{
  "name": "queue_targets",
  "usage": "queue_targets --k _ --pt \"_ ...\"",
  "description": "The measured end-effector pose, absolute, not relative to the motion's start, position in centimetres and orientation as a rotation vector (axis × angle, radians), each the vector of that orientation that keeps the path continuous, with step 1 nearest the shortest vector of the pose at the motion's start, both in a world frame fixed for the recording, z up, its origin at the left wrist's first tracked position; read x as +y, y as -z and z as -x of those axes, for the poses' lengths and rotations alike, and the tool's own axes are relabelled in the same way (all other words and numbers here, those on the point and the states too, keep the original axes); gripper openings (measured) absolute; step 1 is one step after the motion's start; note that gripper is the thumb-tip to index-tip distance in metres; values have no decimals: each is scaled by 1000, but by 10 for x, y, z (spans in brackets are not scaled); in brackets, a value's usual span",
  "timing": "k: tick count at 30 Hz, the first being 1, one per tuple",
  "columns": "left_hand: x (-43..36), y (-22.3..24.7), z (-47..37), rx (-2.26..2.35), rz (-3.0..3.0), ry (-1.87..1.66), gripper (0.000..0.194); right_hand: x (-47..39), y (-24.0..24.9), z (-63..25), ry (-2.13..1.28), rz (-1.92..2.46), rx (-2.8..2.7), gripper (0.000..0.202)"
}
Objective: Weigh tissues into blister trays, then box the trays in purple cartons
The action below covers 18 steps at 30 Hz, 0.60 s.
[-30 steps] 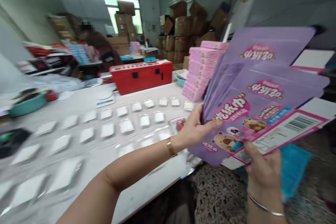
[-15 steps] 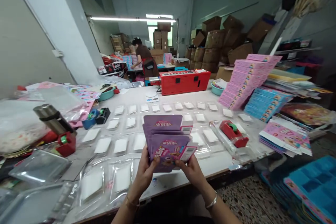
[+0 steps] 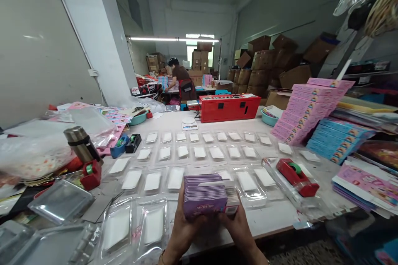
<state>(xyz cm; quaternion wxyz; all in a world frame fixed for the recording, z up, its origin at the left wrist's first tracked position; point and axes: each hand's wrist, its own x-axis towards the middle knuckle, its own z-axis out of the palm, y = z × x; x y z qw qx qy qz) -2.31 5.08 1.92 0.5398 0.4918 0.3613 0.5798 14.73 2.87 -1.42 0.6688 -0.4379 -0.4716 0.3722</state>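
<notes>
Head view: the left hand [image 3: 183, 227] and right hand [image 3: 238, 225] clasp a stack of purple cartons [image 3: 205, 196], one grip at each side, above the near edge of the surface [image 3: 270, 217]. The flat cartons look light, fairly stiff and smooth, so likely to slide; hold both side edges, sparing the flaps.

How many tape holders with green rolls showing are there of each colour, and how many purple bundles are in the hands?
Red tape holders: 2
Blue tape holder: 1
Black tape holder: 1
Purple bundle: 1
Total: 5
</notes>
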Motion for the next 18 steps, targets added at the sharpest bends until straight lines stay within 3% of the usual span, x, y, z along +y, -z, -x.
queue_targets --k 5,10,14,18 --pt "54 -18 19 960 -1143 -1411 87 24 24 -150 -862 940 -1095 95" --pt "51 -13 23 977 -1175 -1348 54 18 28 -143 -930 959 -1107 81" --pt "51 -14 26 993 -1170 -1290 57 19 21 -146 -967 901 -1222 86" --pt "53 -17 24 1044 -1200 -1318 57 16 -11 -164 -675 911 -1327 95"
